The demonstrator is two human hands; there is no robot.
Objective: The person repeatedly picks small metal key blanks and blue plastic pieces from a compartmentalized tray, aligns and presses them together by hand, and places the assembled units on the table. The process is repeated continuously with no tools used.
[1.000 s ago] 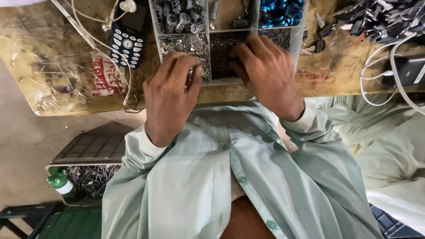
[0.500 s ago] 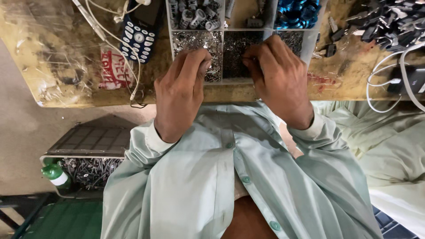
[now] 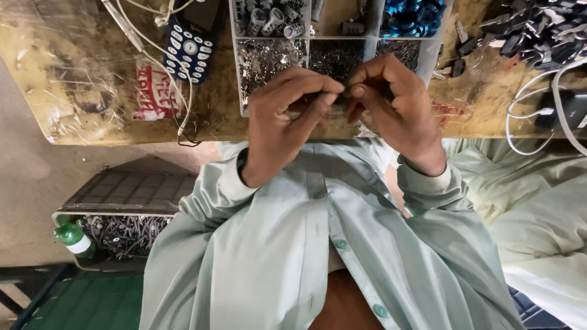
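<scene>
Metal bits fill a clear compartment tray (image 3: 244, 91) on the bench; just above its near edge, left hand (image 3: 284, 119) and right hand (image 3: 391, 101) pinch fingertips together around something too small to identify.

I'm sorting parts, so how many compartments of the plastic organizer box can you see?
6: three in the far row, holding grey cylinders, a dark part and blue rings; three nearer, holding small metal bits. More may lie beyond view.
</scene>
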